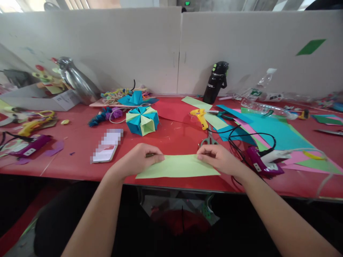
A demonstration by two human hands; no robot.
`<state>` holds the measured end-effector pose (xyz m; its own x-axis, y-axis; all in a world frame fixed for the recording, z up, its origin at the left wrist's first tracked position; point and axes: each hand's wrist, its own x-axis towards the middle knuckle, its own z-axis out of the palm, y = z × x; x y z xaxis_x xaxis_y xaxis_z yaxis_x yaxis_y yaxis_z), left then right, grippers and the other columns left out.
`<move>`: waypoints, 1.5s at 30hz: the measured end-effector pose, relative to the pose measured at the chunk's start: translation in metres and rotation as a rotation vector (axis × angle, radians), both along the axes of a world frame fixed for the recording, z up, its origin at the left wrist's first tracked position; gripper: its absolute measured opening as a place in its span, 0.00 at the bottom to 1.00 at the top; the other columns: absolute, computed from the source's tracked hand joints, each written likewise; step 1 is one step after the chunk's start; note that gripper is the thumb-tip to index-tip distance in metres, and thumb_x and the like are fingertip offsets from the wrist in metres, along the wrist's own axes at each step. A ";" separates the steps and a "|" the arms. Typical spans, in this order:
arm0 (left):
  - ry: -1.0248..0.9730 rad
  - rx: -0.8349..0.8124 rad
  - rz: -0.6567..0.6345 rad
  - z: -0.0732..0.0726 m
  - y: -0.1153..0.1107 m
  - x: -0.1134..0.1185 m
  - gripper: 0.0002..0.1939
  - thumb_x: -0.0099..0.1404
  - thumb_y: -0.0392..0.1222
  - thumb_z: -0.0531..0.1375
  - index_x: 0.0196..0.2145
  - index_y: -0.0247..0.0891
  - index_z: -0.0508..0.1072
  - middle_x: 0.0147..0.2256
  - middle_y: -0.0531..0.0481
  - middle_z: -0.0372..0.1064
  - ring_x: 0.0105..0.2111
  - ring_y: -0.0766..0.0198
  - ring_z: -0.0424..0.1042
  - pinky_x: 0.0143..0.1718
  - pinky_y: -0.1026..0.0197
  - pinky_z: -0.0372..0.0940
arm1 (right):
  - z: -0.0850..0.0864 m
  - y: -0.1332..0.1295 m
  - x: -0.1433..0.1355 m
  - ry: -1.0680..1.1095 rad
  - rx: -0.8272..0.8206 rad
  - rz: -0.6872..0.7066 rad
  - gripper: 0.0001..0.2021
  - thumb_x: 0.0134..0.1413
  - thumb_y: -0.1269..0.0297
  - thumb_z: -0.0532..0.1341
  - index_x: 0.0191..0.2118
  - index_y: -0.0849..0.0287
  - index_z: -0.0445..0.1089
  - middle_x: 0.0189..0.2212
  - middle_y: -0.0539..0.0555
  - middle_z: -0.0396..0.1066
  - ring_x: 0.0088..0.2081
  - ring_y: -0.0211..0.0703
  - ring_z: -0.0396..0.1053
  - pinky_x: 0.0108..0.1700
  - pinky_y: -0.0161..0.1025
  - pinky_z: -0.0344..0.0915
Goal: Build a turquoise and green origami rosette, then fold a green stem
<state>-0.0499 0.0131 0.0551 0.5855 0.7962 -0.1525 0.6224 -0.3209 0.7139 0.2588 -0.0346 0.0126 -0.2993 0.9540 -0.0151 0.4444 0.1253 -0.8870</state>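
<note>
Red table (177,137), green paper (178,167) between left (146,157) and right hands (214,157)

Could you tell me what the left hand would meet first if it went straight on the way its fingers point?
Beyond the light green paper it holds, the left hand would probably meet the right hand first, though the exact depth is unclear.

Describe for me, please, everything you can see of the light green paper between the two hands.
The light green paper looks like a plain, thin strip, wider than it is deep, with no visible markings. It spans left to right near the front edge of the red table. The left hand pinches its far edge towards one end, the right hand towards the other. Whether it touches the tabletop is unclear.
</note>
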 end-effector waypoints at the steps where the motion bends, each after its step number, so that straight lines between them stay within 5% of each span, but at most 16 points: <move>1: -0.013 0.003 0.043 0.000 0.002 -0.002 0.15 0.67 0.52 0.60 0.31 0.40 0.79 0.28 0.54 0.75 0.28 0.64 0.70 0.28 0.65 0.61 | 0.002 0.000 0.001 0.013 0.019 0.001 0.13 0.62 0.52 0.61 0.35 0.57 0.73 0.30 0.51 0.70 0.31 0.40 0.65 0.32 0.37 0.61; 4: -0.099 0.168 0.152 -0.004 0.005 -0.005 0.10 0.66 0.47 0.62 0.37 0.41 0.81 0.35 0.52 0.80 0.36 0.59 0.76 0.35 0.62 0.67 | 0.002 0.001 0.001 -0.017 0.181 -0.083 0.11 0.63 0.55 0.61 0.35 0.56 0.75 0.35 0.53 0.74 0.35 0.44 0.70 0.36 0.40 0.65; 8: -0.161 0.693 0.133 -0.016 0.006 0.003 0.11 0.68 0.36 0.58 0.42 0.41 0.81 0.45 0.49 0.79 0.47 0.57 0.75 0.49 0.55 0.66 | -0.008 0.002 -0.001 -0.191 0.625 -0.300 0.08 0.64 0.63 0.60 0.39 0.53 0.77 0.42 0.57 0.74 0.42 0.48 0.72 0.42 0.44 0.69; 13: -0.040 1.048 0.203 -0.038 0.001 0.020 0.11 0.65 0.28 0.58 0.37 0.40 0.78 0.41 0.49 0.78 0.41 0.58 0.74 0.43 0.55 0.64 | -0.024 0.002 -0.005 -0.342 0.944 -0.348 0.07 0.62 0.74 0.59 0.40 0.56 0.73 0.39 0.56 0.74 0.42 0.45 0.73 0.45 0.42 0.71; 17: 0.071 1.000 0.170 -0.047 -0.006 0.020 0.13 0.59 0.24 0.58 0.37 0.38 0.75 0.39 0.49 0.77 0.40 0.57 0.74 0.42 0.55 0.62 | -0.030 -0.005 -0.007 -0.424 0.896 -0.318 0.06 0.60 0.75 0.59 0.36 0.57 0.70 0.39 0.56 0.74 0.43 0.45 0.74 0.46 0.41 0.70; 21: 0.156 0.804 -0.083 -0.046 -0.012 0.010 0.14 0.61 0.25 0.59 0.41 0.39 0.75 0.41 0.50 0.76 0.42 0.57 0.74 0.44 0.55 0.62 | -0.026 -0.019 -0.008 -0.483 0.829 -0.275 0.05 0.60 0.73 0.59 0.36 0.57 0.69 0.40 0.55 0.74 0.42 0.44 0.74 0.45 0.40 0.70; 24: 0.185 0.644 -0.224 -0.040 -0.015 0.002 0.11 0.65 0.30 0.59 0.41 0.42 0.77 0.43 0.51 0.77 0.43 0.58 0.75 0.45 0.56 0.64 | -0.022 -0.027 -0.007 -0.546 0.709 -0.138 0.04 0.61 0.72 0.60 0.35 0.57 0.69 0.39 0.53 0.74 0.39 0.42 0.74 0.40 0.38 0.69; 27: 0.221 0.554 -0.234 -0.032 -0.019 -0.005 0.09 0.68 0.34 0.59 0.42 0.43 0.78 0.45 0.51 0.77 0.44 0.58 0.75 0.45 0.56 0.65 | -0.020 -0.031 -0.005 -0.584 0.573 0.055 0.06 0.62 0.72 0.60 0.33 0.57 0.70 0.37 0.53 0.73 0.39 0.43 0.72 0.40 0.39 0.68; 32: 0.206 0.597 -0.221 -0.029 -0.026 -0.001 0.13 0.69 0.37 0.60 0.51 0.43 0.75 0.51 0.48 0.74 0.49 0.55 0.74 0.48 0.54 0.65 | -0.019 -0.030 -0.003 -0.633 0.549 0.122 0.07 0.62 0.73 0.60 0.32 0.58 0.69 0.39 0.55 0.71 0.42 0.47 0.68 0.46 0.45 0.68; 39: 0.172 0.658 -0.301 -0.036 -0.034 0.024 0.12 0.73 0.35 0.54 0.44 0.41 0.77 0.43 0.48 0.76 0.42 0.59 0.75 0.44 0.56 0.66 | -0.021 -0.029 -0.014 -0.663 0.575 0.164 0.12 0.62 0.77 0.57 0.47 0.59 0.71 0.43 0.58 0.71 0.47 0.50 0.68 0.49 0.48 0.68; 45: 0.193 0.692 -0.287 -0.044 -0.036 0.029 0.10 0.72 0.35 0.56 0.40 0.39 0.78 0.41 0.48 0.73 0.42 0.59 0.74 0.45 0.55 0.65 | -0.031 -0.028 -0.029 -0.639 0.655 0.128 0.10 0.67 0.72 0.55 0.45 0.59 0.75 0.38 0.57 0.71 0.41 0.46 0.68 0.43 0.43 0.67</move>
